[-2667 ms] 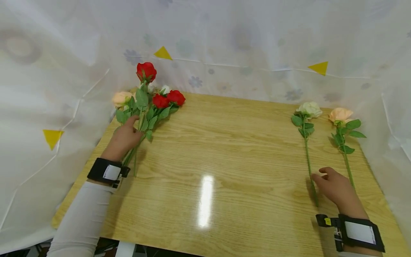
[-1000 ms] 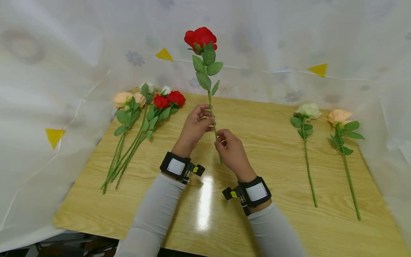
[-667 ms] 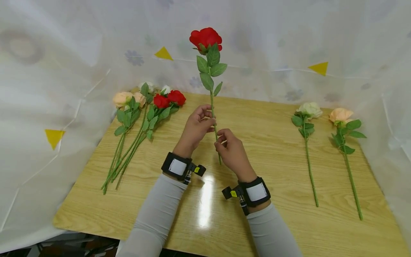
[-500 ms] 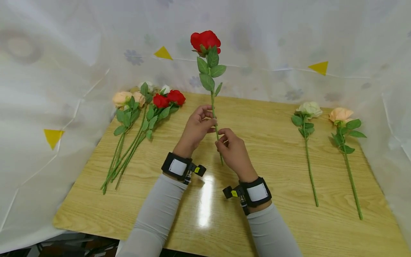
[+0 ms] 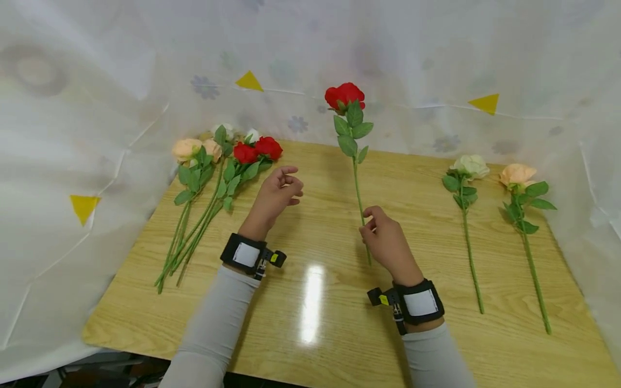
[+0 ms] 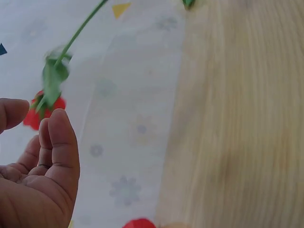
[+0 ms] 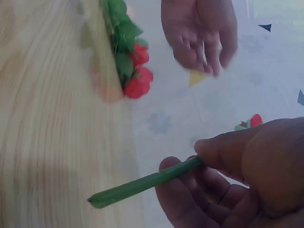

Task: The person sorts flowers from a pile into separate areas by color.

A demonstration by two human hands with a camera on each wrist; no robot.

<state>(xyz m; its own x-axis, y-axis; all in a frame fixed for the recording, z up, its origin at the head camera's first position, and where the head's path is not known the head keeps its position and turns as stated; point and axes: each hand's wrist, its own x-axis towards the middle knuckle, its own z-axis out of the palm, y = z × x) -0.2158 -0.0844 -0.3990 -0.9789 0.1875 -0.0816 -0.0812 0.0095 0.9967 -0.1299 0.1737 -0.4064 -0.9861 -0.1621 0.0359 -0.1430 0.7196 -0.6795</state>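
Note:
A red rose (image 5: 345, 97) with a long green stem stands nearly upright above the middle of the table. My right hand (image 5: 387, 240) pinches its stem low down between thumb and fingers. In the right wrist view the stem's cut end (image 7: 142, 186) sticks out past the fingertips. My left hand (image 5: 275, 198) is raised to the left of the rose, fingers loosely bent, touching nothing. The left wrist view shows a gap between its thumb and fingers (image 6: 61, 142). Nearest to it, red roses (image 5: 257, 150) lie with peach roses (image 5: 186, 149) and white ones at the table's left.
A white rose (image 5: 469, 167) and a peach rose (image 5: 518, 175) lie apart on the right side of the wooden table (image 5: 310, 237). A pale patterned sheet (image 5: 388, 48) with yellow pennants (image 5: 249, 81) hangs behind the table and at its sides.
Earlier the left hand took the red rose from the left bunch and both hands held its stem. Now the left hand has let go and moved left; the right hand has carried the rose right and lower.

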